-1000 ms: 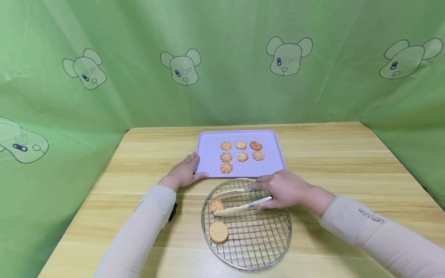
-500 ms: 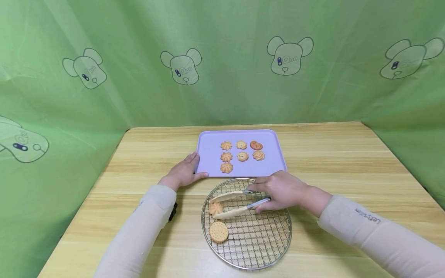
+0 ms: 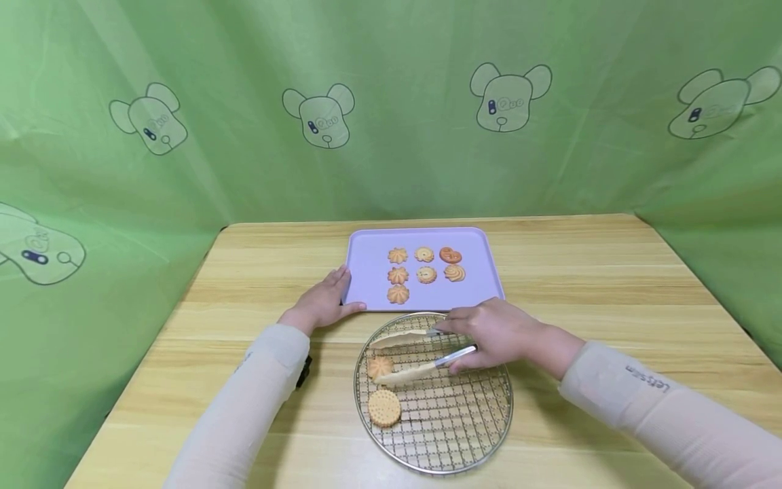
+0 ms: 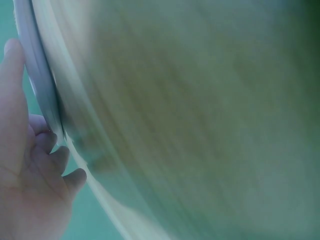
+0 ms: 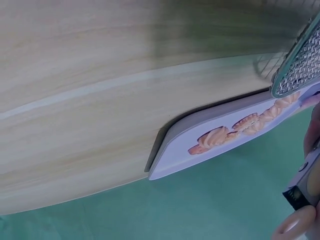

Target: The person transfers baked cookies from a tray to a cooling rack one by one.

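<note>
My right hand grips metal tongs with pale tips, above the round wire rack. The tong arms stand spread, a flower-shaped cookie lying on the rack between their tips. Just in front of it lies a round biscuit dotted with holes. My left hand rests against the front left corner of the lilac tray, thumb along the front edge. In the left wrist view, its fingers touch the tray rim. The right wrist view shows only the tongs' rear end.
On the tray sit several cookies, among them a brown pretzel-shaped one and a swirled one. The rack stands directly in front of the tray on a wooden table. A green curtain encloses the table's back and sides.
The tong tips have spread wider around the flower-shaped cookie. That cookie has shifted slightly left and toward the front of the rack. My left hand and the tray have stayed put.
</note>
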{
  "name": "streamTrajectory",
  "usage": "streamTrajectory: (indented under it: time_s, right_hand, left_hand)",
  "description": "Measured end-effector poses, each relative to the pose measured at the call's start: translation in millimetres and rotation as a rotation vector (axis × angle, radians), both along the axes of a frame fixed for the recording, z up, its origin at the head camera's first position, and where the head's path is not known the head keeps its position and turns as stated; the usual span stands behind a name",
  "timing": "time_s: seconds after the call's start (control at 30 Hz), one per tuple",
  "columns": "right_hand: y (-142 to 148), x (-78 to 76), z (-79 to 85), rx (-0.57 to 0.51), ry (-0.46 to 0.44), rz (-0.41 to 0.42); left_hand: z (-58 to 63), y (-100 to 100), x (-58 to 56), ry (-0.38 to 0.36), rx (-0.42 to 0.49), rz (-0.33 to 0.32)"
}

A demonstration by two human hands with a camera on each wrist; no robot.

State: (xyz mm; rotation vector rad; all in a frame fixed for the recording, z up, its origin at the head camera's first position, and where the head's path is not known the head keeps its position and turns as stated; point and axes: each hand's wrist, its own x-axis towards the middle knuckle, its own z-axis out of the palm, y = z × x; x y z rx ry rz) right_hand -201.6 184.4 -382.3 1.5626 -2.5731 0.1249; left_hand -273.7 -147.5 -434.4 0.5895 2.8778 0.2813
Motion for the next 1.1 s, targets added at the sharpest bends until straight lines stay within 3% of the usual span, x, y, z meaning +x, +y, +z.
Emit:
streamTrajectory:
  time_s: [0.6, 1.1]
  right_hand:
    - [4.0, -8.5, 1.9, -0.033, 0.006, -0.133]
    - [3.4, -15.0, 2.7, -0.014, -0.041, -0.345]
  left_hand:
    - [-0.1, -1.0, 0.1, 0.002, -0.009, 0.0]
    - [-3.1, -0.1, -1.8, 0.015, 0.003, 0.0]
